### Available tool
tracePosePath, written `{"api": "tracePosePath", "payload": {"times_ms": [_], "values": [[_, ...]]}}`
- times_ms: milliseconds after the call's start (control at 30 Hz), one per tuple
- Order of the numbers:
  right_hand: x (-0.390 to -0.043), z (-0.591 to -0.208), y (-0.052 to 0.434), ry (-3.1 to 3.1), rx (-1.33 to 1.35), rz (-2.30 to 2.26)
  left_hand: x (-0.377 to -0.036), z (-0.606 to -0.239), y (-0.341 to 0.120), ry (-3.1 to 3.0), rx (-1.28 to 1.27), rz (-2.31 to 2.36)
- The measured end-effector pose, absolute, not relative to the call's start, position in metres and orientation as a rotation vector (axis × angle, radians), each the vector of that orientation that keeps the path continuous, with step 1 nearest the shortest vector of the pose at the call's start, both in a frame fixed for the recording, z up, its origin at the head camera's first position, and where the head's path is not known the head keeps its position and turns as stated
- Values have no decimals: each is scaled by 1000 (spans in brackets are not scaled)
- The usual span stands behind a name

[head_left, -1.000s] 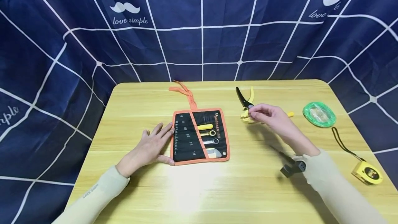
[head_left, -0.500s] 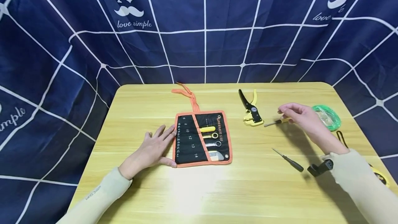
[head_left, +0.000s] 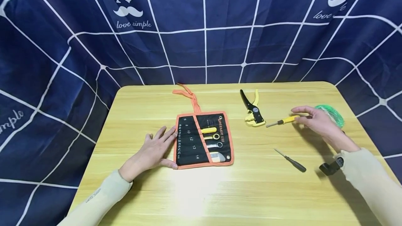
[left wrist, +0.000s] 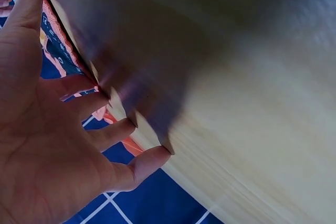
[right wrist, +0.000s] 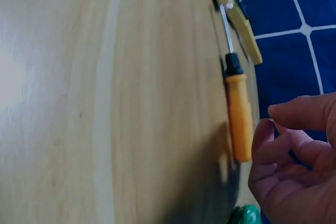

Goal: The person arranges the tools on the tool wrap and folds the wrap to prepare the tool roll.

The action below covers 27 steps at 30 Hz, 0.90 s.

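Head view: my left hand (head_left: 154, 152) lies spread on the counter (head_left: 251, 198), fingers apart, thumb and fingertips at the left border of the tool pouch (head_left: 190, 145); gripping nothing. Probably there to stop the pouch sliding. Pouch is flat, left of centre, ties toward the far edge. Pocket mouths face right, so the ends of a yellow-handled tool (head_left: 209, 130) and two ring wrenches (head_left: 218, 141) stick out, likely for easy pulling.

Right hand (head_left: 318, 123) is at the butt of the yellow screwdriver (head_left: 284, 120), toward the far right corner. Right wrist view: thumb and fingers apart, loosely bent, not clamped on it; light contact I can't tell. Handle faces me, tip points left, which should suit a right-hand grab. Black screwdriver (head_left: 295, 164) lies nearer the front edge, wire stripper (head_left: 253, 111) toward the far edge.
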State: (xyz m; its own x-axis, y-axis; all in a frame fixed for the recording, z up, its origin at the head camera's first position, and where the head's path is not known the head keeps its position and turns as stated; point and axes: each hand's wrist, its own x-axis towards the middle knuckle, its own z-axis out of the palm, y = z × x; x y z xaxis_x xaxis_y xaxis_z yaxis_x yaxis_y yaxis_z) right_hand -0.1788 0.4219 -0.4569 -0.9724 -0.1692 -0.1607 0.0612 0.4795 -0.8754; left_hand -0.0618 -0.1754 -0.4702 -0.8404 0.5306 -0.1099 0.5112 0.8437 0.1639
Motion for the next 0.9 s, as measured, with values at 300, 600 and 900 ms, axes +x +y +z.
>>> {"api": "tracePosePath", "payload": {"times_ms": [300,600,900], "values": [[-180,-464,430,2622,-138,-1156,-61,-471,-175,2861,809,186],[-182,-465,434,2690,-222,-974,-61,-469,-175,2853,807,170],[-175,-465,438,2750,-392,-918,-61,-469,-176,2863,801,169]]}}
